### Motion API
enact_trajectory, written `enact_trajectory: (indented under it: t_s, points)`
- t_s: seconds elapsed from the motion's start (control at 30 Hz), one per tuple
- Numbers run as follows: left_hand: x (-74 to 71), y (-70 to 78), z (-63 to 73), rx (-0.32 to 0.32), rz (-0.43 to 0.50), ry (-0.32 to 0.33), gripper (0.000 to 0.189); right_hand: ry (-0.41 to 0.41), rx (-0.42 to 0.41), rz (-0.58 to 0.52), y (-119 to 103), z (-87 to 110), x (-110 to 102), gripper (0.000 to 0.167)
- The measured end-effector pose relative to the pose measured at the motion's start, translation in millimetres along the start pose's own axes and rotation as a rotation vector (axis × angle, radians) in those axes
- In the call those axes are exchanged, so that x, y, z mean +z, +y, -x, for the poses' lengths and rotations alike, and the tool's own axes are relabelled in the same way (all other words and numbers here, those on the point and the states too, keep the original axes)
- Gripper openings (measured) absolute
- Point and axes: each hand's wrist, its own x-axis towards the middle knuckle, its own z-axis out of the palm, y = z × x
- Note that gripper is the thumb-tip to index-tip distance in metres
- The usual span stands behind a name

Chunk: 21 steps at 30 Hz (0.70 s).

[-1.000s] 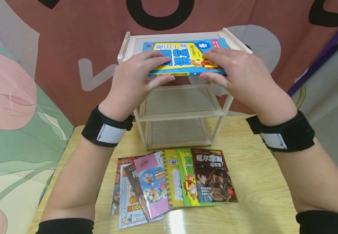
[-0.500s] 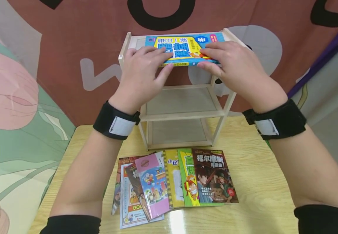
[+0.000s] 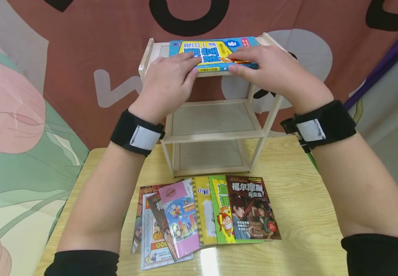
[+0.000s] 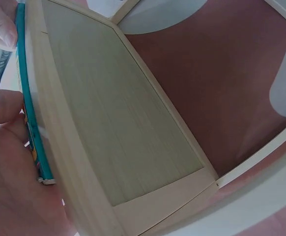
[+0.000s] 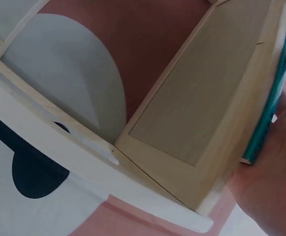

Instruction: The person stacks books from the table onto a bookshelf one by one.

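Observation:
A blue and yellow children's book (image 3: 216,53) lies flat on the top shelf of the small pale wooden rack (image 3: 216,135), its spine along the front edge. My left hand (image 3: 167,78) holds its left part, fingers over the cover and thumb at the spine. On the right, my right hand (image 3: 271,69) grips it likewise, thumb against the spine. In the left wrist view the teal spine (image 4: 32,113) sits against the shelf's front rail, partly behind fingers. The right wrist view catches the spine's other end (image 5: 263,125) beside my palm.
Several books lie fanned on the wooden table (image 3: 309,214) before the rack, among them a brown book (image 3: 254,209), a green book (image 3: 224,214) and a pink-edged book (image 3: 179,218). A printed cloth (image 3: 92,38) hangs behind the rack.
Both hands have moved the blue and yellow book away from me and back onto the top shelf. It sat further forward, past the front edge, a second ago. The books on the table stayed put.

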Motion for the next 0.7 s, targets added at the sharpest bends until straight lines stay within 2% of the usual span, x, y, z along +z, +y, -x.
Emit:
enact_trajectory:
  t_s: [0.17, 0.4, 0.57, 0.7]
  points:
    - [1.5, -2.9, -4.0, -0.014, 0.011, -0.041, 0.047, -0.022, 0.024, -0.008, 3, -5.9, 2, 0.057]
    - [-4.8, -8.1, -10.6, -0.06, 0.059, -0.14, 0.048, -0.062, 0.053, 0.017, 2, -9.2, 2, 0.059]
    - [-5.9, -8.7, -14.5, -0.089, 0.054, -0.182, 0.049, -0.094, 0.069, -0.032, 4, -12.3, 0, 0.056]
    - [-4.5, -8.1, -16.5, -0.089, 0.033, -0.185, 0.049, -0.102, 0.09, -0.091, 9, -14.6, -1, 0.055]
